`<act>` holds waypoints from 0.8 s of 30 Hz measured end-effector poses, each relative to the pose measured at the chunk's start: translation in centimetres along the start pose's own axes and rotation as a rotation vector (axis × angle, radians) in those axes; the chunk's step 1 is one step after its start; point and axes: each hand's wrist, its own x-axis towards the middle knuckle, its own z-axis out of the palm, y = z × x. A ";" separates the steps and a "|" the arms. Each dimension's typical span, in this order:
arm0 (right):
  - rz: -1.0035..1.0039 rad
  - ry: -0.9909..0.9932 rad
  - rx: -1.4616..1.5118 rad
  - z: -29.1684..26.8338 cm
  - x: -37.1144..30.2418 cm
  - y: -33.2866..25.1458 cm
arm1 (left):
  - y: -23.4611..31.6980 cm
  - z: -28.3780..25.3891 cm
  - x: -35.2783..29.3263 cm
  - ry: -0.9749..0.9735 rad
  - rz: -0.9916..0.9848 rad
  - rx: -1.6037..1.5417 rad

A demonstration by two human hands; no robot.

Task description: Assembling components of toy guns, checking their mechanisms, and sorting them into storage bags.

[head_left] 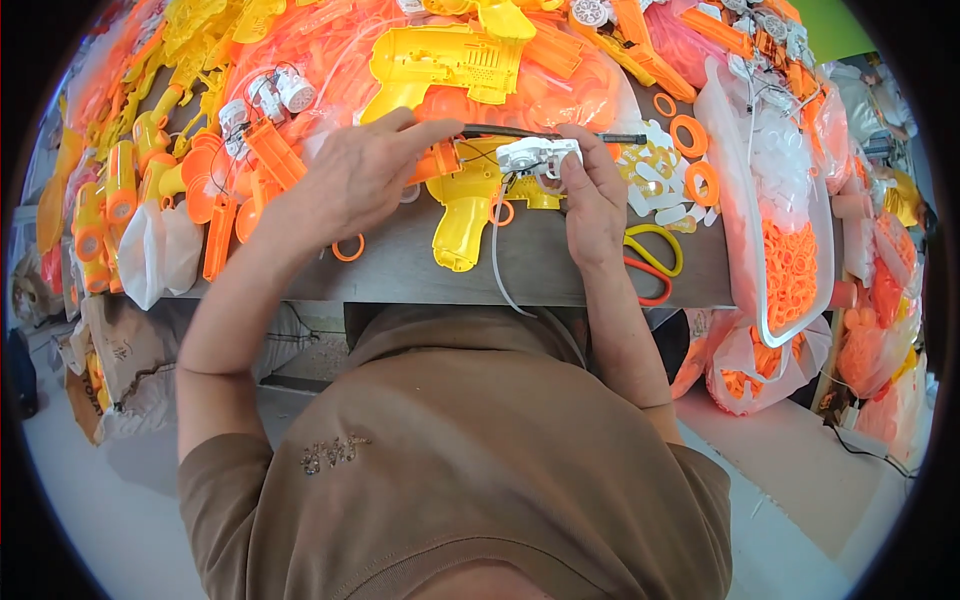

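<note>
My right hand [597, 200] pinches a white plastic gear-and-motor unit [535, 153] between thumb and fingers. A thin pale tube [497, 262] hangs from this unit to the table edge. To its left, my left hand [360, 175] is closed on an orange plastic case [436, 162], its fingers partly hiding it. Thin dark wires run between case and unit. The left index finger reaches the end of a long dark strip [625, 138] behind the unit. Beneath both hands lies a yellow toy-gun shell half [463, 225], grip toward me.
Another yellow shell [445, 62] lies on bagged orange parts. Orange rings [688, 135], small white pieces [660, 190] and scissors with yellow and red handles [655, 262] sit at right. Beyond stands a clear bin [765, 325] of orange rings. Yellow toys [120, 185] are piled at left.
</note>
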 end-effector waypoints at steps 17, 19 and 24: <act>0.012 0.008 -0.133 0.5 -0.1 0.9 | -0.3 3.8 -2.3 0.250 -0.036 -0.238; -0.018 0.004 -0.268 0.4 -0.1 1.0 | 0.7 3.0 -1.9 0.205 -0.134 -0.448; 0.117 -0.020 0.006 0.0 0.3 0.6 | 0.7 3.4 -1.9 0.147 -0.071 -0.368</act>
